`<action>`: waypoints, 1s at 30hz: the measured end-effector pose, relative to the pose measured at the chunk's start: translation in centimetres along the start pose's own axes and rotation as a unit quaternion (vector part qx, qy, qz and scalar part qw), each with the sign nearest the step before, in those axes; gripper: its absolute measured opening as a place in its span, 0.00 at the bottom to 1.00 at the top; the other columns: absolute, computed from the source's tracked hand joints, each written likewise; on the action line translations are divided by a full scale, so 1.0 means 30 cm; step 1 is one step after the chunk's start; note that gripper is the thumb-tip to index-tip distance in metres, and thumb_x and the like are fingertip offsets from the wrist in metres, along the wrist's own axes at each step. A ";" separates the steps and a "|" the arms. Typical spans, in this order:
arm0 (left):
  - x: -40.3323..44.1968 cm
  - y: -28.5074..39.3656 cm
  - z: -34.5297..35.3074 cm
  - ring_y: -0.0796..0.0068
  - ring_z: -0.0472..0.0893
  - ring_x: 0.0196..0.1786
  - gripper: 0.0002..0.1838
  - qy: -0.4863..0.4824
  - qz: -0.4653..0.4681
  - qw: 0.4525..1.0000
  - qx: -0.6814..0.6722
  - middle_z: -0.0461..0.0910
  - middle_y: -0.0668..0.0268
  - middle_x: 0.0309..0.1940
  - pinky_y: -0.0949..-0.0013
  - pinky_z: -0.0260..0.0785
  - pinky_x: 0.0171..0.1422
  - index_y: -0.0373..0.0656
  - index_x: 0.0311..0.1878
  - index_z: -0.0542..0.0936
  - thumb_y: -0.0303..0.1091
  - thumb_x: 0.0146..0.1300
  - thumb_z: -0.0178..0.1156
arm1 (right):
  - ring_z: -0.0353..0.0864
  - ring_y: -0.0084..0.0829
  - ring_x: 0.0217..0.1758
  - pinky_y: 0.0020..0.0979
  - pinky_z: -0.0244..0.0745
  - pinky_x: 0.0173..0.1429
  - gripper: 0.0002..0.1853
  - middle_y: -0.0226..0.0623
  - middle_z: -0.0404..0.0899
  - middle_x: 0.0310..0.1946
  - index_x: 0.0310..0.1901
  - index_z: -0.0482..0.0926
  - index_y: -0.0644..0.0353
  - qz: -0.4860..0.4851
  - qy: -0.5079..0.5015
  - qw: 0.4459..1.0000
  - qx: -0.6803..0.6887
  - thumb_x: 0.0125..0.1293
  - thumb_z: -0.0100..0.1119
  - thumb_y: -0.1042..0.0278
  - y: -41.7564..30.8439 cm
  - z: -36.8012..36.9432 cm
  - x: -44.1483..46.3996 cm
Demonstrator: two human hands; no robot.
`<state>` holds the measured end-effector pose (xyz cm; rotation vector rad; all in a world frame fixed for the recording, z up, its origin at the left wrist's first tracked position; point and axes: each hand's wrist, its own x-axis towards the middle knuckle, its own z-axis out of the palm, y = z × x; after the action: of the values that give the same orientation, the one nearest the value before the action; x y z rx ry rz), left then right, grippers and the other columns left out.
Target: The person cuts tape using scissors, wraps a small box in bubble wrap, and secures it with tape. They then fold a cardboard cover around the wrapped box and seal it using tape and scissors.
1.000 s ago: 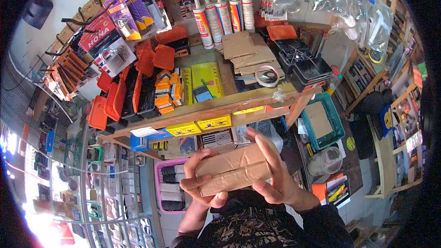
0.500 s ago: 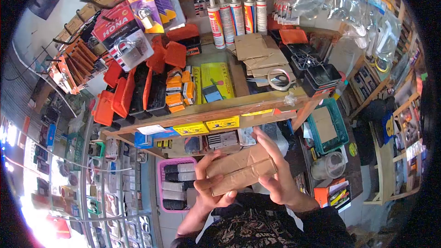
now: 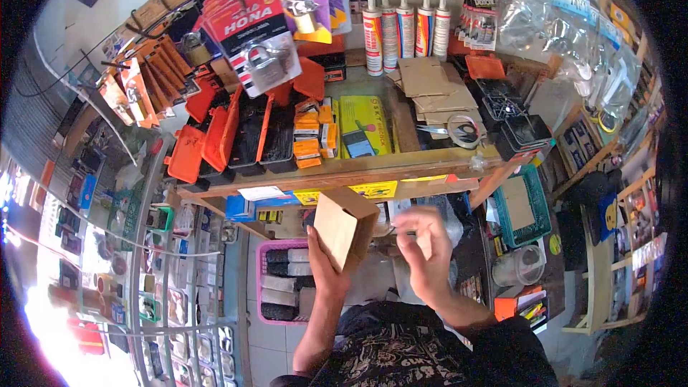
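Note:
A small brown cardboard box (image 3: 337, 229) is held up by my left hand (image 3: 330, 272), its fingers wrapped around the lower left side. The box stands tilted, with an open-looking side turned to the right. Just right of it, my right hand (image 3: 430, 258) is apart from the box, fingers loosely bent and spread from the thumb, slightly blurred. Nothing shows in that hand. Behind both hands runs a wooden shelf edge (image 3: 344, 175). Flattened cardboard pieces (image 3: 430, 86), scissors (image 3: 433, 130) and a roll of tape (image 3: 464, 131) lie on the shelf.
Sealant tubes (image 3: 405, 32) stand at the back of the shelf. Black bins with orange lids (image 3: 220, 136) sit at left, below hanging padlock packs (image 3: 251, 29). A pink basket (image 3: 261, 272) holds wrapped bundles below. A green basket (image 3: 527, 229) is at right.
The box was flat between both hands; now the left hand holds it turned upright and opened out. My right hand has let go and moved off to the right. The view has shifted.

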<state>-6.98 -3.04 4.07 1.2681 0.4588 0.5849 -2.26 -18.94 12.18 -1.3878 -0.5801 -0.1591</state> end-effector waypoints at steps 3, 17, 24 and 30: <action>-0.048 0.027 0.046 0.71 0.80 0.55 0.30 0.026 0.084 0.993 0.074 0.78 0.66 0.55 0.61 0.74 0.55 0.47 0.66 0.71 0.61 0.75 0.45 | 0.80 0.32 0.53 0.29 0.74 0.54 0.13 0.44 0.75 0.53 0.53 0.74 0.68 0.089 -0.162 0.981 -0.059 0.69 0.57 0.74 0.077 0.021 -0.052; -0.134 0.056 0.128 0.68 0.67 0.69 0.36 0.071 -0.142 0.978 -0.134 0.63 0.61 0.71 0.65 0.57 0.74 0.36 0.75 0.59 0.56 0.78 0.46 | 0.66 0.31 0.52 0.34 0.64 0.57 0.32 0.39 0.65 0.50 0.54 0.63 0.61 -0.064 0.170 0.977 -0.115 0.56 0.75 0.64 0.211 0.100 -0.066; -0.098 0.063 0.125 0.66 0.65 0.68 0.16 -0.094 0.013 0.995 -0.045 0.67 0.52 0.65 0.60 0.53 0.75 0.35 0.57 0.61 0.38 0.80 0.47 | 0.55 0.43 0.72 0.46 0.51 0.77 0.49 0.46 0.57 0.65 0.71 0.50 0.64 0.013 0.172 0.983 -0.057 0.59 0.70 0.47 0.323 0.126 -0.035; 0.067 0.060 0.182 0.45 0.62 0.70 0.25 -0.165 0.274 0.937 0.139 0.63 0.40 0.63 0.50 0.48 0.76 0.27 0.63 0.55 0.26 0.72 0.56 | 0.57 0.45 0.73 0.47 0.52 0.78 0.47 0.47 0.57 0.68 0.73 0.52 0.63 0.083 0.104 0.968 0.215 0.63 0.60 0.40 0.413 0.153 0.075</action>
<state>-2.31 -5.49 7.14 1.7476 -0.1103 0.7695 3.73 -11.62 2.68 -0.9766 -0.2985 -0.0384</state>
